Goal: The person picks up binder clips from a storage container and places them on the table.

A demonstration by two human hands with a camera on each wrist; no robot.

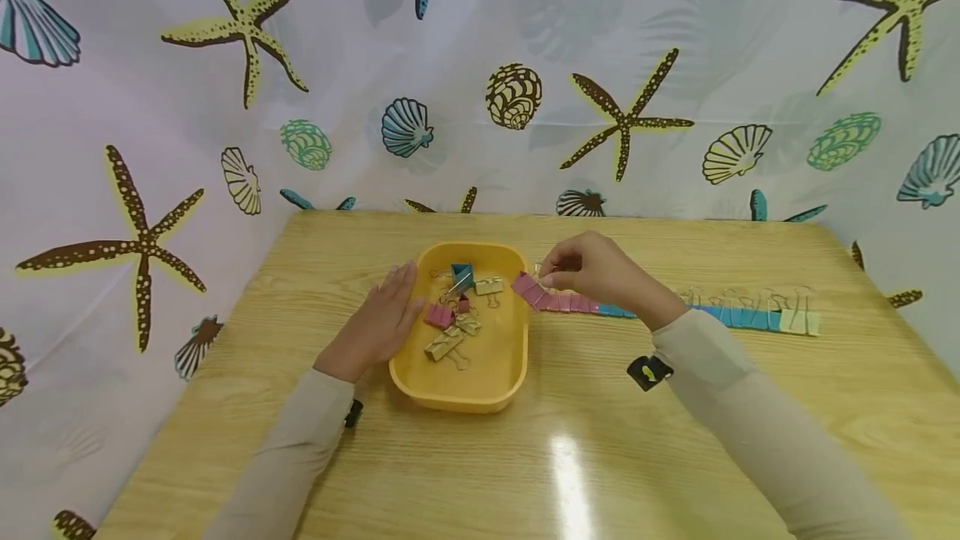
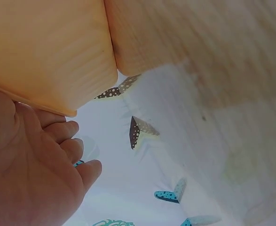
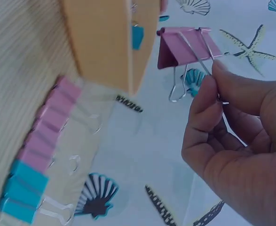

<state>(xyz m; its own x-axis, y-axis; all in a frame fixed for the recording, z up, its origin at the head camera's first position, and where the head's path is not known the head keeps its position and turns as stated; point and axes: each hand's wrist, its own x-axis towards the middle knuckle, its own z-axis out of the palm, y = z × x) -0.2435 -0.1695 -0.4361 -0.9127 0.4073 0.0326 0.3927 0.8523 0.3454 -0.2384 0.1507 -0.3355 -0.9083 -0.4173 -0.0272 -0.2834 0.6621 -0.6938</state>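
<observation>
We see the right hand (image 1: 600, 277) with its thumb and fingertips pinched on the wire handle of a pink metal binder clip (image 3: 189, 44); the clip is in the air near the right rim of a yellow-orange rectangular plastic tray (image 1: 465, 401), apart from the row beside it. The left hand (image 1: 381, 319) lies along the tray's left side, its fingers extended and relaxed, pinching nothing.

As for progress, a row of clips stands on the pale wooden table (image 1: 480, 473), running rightward from near the tray: 3 pink clips (image 1: 566, 302) at the near end, then blue clips (image 1: 738, 317), and pale yellow metal (image 1: 800, 322) at the far end. The right arm covers the middle, so we cannot count them all. Inside the tray about 6 clips remain, by our judgement: a blue folded-metal clip (image 1: 462, 275), 2 pinkish ones (image 1: 439, 316) and 3 cream ones (image 1: 444, 344), some overlapping. The row looks well advanced, with the held clip not yet in it.
</observation>
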